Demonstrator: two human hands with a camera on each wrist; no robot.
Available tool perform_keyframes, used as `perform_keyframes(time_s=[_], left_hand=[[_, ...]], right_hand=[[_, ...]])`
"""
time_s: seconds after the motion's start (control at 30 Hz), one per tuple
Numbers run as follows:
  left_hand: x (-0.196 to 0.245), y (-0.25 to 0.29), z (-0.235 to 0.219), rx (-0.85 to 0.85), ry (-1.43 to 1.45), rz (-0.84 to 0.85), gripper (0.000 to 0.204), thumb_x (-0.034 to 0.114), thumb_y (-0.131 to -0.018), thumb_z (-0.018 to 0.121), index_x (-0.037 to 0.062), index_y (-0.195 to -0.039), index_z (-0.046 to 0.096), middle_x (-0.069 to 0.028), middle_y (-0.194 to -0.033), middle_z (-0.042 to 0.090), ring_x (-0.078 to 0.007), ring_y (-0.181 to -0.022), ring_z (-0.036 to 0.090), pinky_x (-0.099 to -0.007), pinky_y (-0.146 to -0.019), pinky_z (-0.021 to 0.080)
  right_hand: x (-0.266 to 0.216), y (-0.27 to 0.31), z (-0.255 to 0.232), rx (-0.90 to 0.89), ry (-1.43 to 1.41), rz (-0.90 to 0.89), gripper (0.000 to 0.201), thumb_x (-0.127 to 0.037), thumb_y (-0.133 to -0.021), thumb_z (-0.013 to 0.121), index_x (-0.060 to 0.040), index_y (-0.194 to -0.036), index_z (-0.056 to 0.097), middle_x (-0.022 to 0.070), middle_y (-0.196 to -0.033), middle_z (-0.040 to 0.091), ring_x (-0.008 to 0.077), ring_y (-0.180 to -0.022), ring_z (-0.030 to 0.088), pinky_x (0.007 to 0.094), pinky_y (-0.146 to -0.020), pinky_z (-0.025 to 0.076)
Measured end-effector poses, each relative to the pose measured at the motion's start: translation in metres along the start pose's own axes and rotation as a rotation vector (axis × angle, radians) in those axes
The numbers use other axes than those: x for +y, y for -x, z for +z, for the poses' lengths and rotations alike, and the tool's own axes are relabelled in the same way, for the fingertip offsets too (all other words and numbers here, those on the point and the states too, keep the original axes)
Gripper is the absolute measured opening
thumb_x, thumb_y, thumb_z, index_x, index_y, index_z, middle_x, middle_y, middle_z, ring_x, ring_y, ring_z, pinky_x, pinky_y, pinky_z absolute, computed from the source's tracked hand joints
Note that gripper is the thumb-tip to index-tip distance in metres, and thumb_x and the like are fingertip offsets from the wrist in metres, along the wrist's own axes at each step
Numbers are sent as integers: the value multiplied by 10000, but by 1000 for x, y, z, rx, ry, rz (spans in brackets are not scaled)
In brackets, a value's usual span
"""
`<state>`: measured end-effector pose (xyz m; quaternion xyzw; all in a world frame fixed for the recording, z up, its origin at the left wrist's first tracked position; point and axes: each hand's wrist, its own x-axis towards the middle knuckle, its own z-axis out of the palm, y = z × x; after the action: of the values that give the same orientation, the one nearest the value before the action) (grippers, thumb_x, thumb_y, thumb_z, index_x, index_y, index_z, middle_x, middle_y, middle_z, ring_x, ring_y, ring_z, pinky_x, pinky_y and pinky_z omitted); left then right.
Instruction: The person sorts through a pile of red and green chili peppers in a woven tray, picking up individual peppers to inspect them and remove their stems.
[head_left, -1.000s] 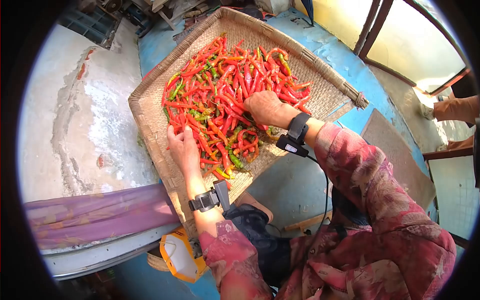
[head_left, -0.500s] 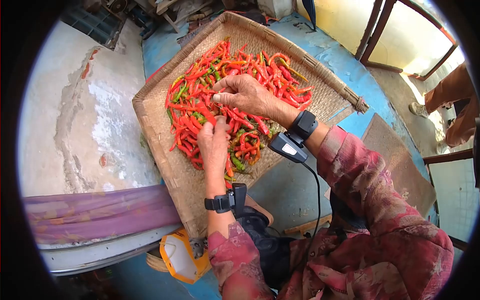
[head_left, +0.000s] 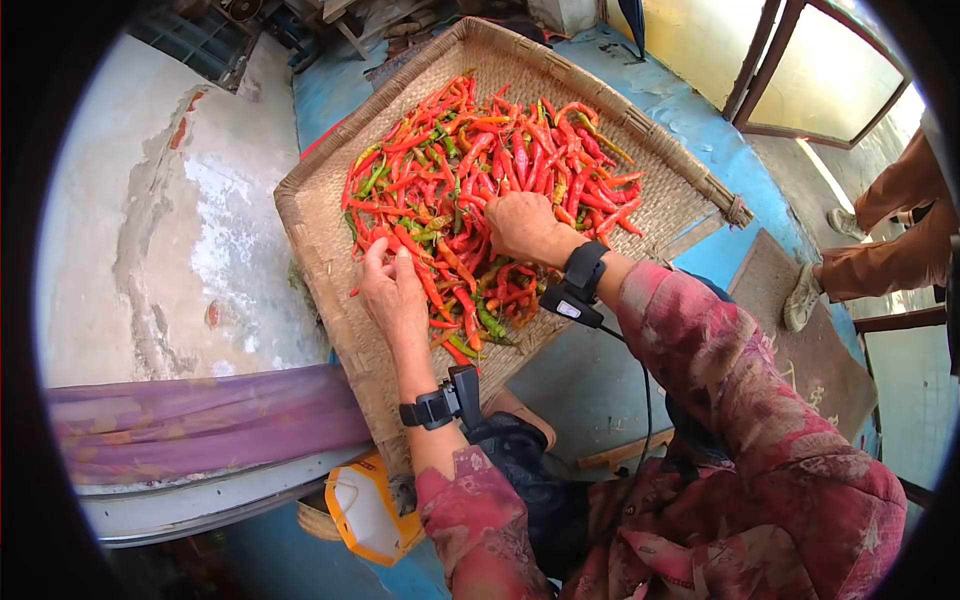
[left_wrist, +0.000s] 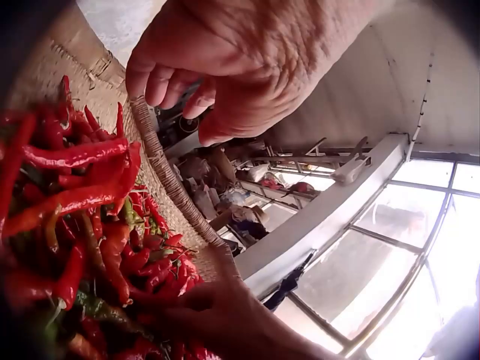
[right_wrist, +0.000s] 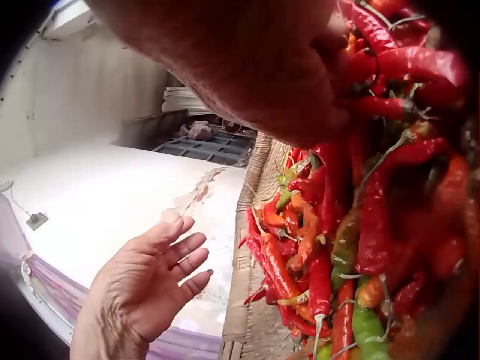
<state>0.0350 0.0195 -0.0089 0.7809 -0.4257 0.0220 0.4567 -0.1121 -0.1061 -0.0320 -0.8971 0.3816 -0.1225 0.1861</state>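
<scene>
A heap of mostly red chili peppers (head_left: 520, 155), with some green and orange ones, lies on a woven tray (head_left: 340, 320). My left hand (head_left: 393, 300) is over the heap's left edge with fingers loosely bent. In the right wrist view the left palm (right_wrist: 150, 289) shows with the fingers apart and nothing held. My right hand (head_left: 530, 228) reaches down into the middle of the heap, knuckles up. Its fingertips are hidden among the chili peppers, and I cannot tell whether they pinch one.
The tray has a raised rim (head_left: 370, 105). At left are a cracked wall (head_left: 150, 250) and a purple cloth (head_left: 210, 420). An orange-and-white container (head_left: 370, 510) sits below the tray. Another person's legs (head_left: 895, 230) stand at right near an open window frame (head_left: 825, 70).
Half a second ago, my left hand pinched a red chili pepper near my right hand. Now the left hand is back left without it, and the right has moved right and down into the heap.
</scene>
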Motion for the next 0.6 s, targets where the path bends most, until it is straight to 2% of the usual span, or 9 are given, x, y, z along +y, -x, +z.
perform_keyframes(time_s=[0.07,0.1,0.23,0.3,0.37,0.43,0.5,0.53,0.6], left_hand=[[9,7,9,-123,217,-34,308,188,-860,559,-35,-1074,566,-163,-964,616,-207,-804,598,-320,-726,472],[14,9,11,-276,247,-138,334,231,-880,565,-8,-1113,555,-67,-949,609,-114,-761,545,-264,-674,455],[50,24,26,-576,436,-334,449,355,-860,586,8,-1142,542,-41,-962,602,-103,-739,527,-234,-608,419],[55,25,30,-573,399,-245,382,335,-869,582,11,-1071,573,-38,-905,612,-81,-691,520,-213,-568,409],[60,22,27,-473,519,-347,278,260,-887,556,-14,-925,590,-31,-757,582,-74,-652,511,-220,-575,412],[53,15,21,-293,477,-324,256,233,-892,540,-1,-790,566,-47,-699,591,-77,-545,490,-233,-490,396],[31,4,14,-169,370,-316,263,226,-892,539,-7,-772,557,-47,-699,591,-77,-539,487,-231,-495,398],[23,-1,8,-133,358,-323,254,221,-893,537,-14,-802,563,-52,-718,599,-76,-548,493,-232,-501,401],[6,-5,0,-60,378,-354,264,202,-884,547,-47,-967,571,-91,-841,622,-109,-642,544,-254,-586,443]], right_hand=[[4,-11,-10,-21,-88,4,167,-146,-709,570,-12,-781,639,177,-767,644,327,-751,644,398,-620,514],[5,-14,-15,-41,-176,9,169,-143,-700,563,-6,-759,642,185,-750,641,337,-738,640,396,-617,513],[-1,-10,-38,28,-632,-202,172,-157,-691,583,9,-710,624,171,-684,621,256,-633,627,367,-606,512],[-5,-7,-44,22,-754,-249,169,-162,-691,619,6,-712,621,142,-650,606,210,-596,608,348,-600,506],[-9,0,-50,-122,-1207,-174,153,-157,-766,641,-10,-809,643,52,-652,591,97,-645,556,311,-586,463],[6,-16,-26,32,-1187,-229,163,-159,-769,649,-8,-826,631,89,-674,610,157,-623,587,324,-586,478],[21,-19,-16,192,-395,-145,223,-202,-763,660,8,-818,606,150,-715,625,255,-622,615,355,-594,500],[21,-15,-13,113,-191,-98,241,-237,-739,652,-12,-823,636,178,-793,652,339,-722,643,416,-598,526],[16,-2,-5,96,-85,-86,216,-228,-738,644,-21,-800,641,169,-774,652,327,-719,647,412,-597,526]])
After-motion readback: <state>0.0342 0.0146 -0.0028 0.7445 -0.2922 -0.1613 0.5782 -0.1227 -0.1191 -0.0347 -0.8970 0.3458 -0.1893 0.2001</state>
